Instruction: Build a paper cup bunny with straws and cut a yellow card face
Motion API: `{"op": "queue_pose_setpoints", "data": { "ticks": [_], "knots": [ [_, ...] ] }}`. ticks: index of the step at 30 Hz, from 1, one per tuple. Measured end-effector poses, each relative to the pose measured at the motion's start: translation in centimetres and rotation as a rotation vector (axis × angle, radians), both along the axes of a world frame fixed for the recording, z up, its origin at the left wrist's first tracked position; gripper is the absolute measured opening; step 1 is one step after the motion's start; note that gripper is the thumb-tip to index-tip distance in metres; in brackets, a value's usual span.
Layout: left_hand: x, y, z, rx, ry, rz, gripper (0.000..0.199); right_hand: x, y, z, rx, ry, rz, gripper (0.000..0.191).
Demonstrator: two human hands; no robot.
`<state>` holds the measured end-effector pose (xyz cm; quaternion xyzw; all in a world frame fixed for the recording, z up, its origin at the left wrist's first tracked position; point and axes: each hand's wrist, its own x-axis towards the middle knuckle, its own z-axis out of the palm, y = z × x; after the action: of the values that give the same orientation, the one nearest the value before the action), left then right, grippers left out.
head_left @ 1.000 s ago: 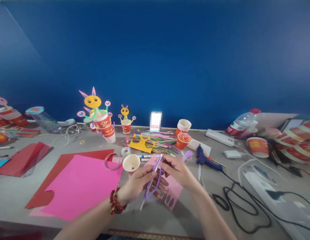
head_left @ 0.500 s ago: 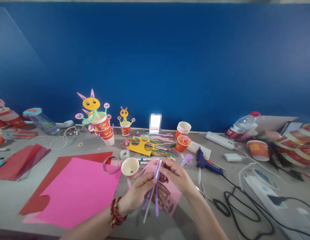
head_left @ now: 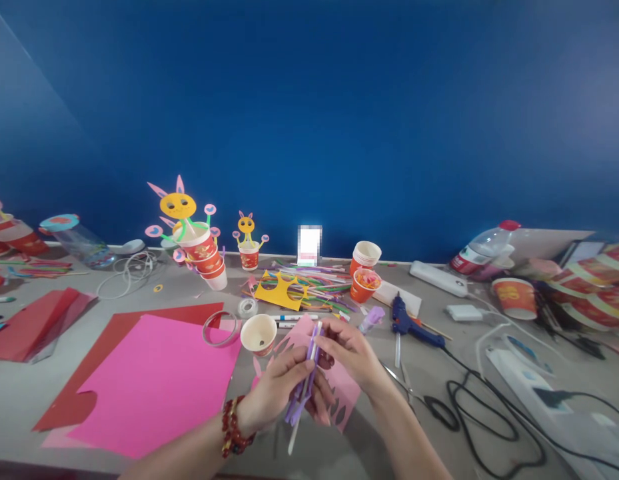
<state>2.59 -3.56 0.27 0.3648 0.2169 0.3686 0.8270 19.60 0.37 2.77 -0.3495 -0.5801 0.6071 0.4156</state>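
At the lower centre of the frame, your left hand gripped the purple strips and white stick between thumb and fingers — your right hand pinched their upper ends. The open cup stood just beside, to the left.

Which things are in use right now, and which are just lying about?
In use:
- purple and white strips, held by the left hand and the right hand

Lying about, it seems:
- blue glue gun
- scissors
- yellow cut-out sheet
- bright pink sheet
- plastic bottle
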Motion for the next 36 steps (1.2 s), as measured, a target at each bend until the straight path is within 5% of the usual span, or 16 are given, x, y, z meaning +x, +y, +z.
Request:
{"op": "queue_pose_setpoints", "data": {
  "ticks": [15,27,36],
  "knots": [
    [0.4,-0.2,-0.3,-0.018,0.022,0.046,0.028,-0.5,0.1,-0.3,-0.067,0.036,-0.013,0.035],
    [0.6,0.1,-0.1,-0.072,-0.072,0.067,0.024,0.0,-0.1,-0.5,0.093,-0.086,-0.061,0.036],
    [0.8,0.0,-0.6,-0.023,-0.085,0.103,0.023,-0.5,-0.3,0.1,0.031,-0.035,-0.059,0.036]
  ]
}}
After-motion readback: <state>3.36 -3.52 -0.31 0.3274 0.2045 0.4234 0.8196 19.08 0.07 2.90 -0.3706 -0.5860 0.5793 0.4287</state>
